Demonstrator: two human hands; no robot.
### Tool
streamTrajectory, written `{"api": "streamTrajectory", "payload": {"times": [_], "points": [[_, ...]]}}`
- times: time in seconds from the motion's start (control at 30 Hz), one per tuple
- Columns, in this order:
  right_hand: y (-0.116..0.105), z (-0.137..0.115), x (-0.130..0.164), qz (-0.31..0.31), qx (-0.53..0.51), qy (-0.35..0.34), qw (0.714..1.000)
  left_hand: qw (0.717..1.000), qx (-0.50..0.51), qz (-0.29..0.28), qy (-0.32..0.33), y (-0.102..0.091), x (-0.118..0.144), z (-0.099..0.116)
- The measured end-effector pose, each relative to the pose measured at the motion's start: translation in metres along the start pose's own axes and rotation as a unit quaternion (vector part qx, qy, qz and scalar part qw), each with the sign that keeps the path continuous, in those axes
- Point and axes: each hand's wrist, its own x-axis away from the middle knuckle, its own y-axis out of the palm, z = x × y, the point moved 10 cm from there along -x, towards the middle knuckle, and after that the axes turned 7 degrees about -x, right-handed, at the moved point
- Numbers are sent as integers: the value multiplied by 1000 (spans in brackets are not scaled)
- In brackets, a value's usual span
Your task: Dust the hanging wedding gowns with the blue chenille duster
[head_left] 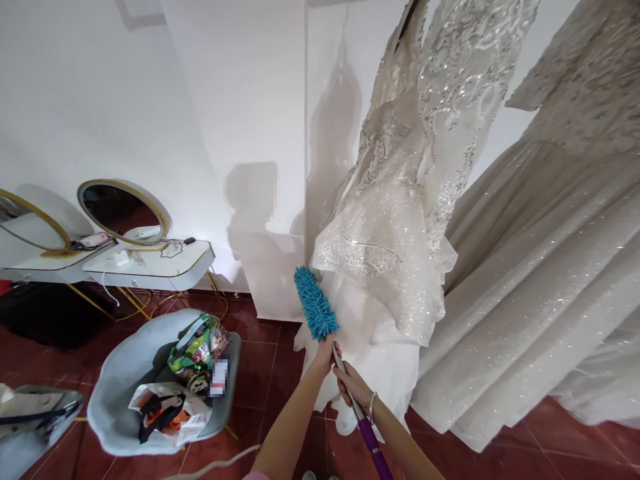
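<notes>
Both hands, left point(327, 352) and right point(353, 383), grip closed round one duster point(315, 303) pole; two gowns point(400, 220), seemingly.

Both forearms enter from bottom edge, converging up toward centre: left hand point(327, 352) leads, higher, fingers curled closed in a grip, right hand point(354, 385) just behind and below it, also closed in a grip, knuckles up, thin bracelet on right wrist, arms bare.
</notes>
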Motion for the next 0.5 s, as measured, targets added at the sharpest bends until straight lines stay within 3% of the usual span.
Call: {"api": "streamTrajectory", "payload": {"times": [0.13, 0.23, 0.37, 0.43, 0.5], "points": [[5, -2, -3, -19, 11, 2, 1000, 1000, 5, 11, 10, -8, -3, 1], [15, -25, -2, -35, 42, -26, 998, 998, 7, 3, 59, -9, 0, 27], [16, -89, 25, -36, 187, -87, 978, 991, -5, -14, 134, 0, 9, 75], [-3, -143, 56, 28, 286, -183, 940, 985, 2, -17, 171, 3, 13, 95], [-23, -191, 94, 68, 310, -280, 906, 980, 23, -15, 195, 5, 17, 108]]}}
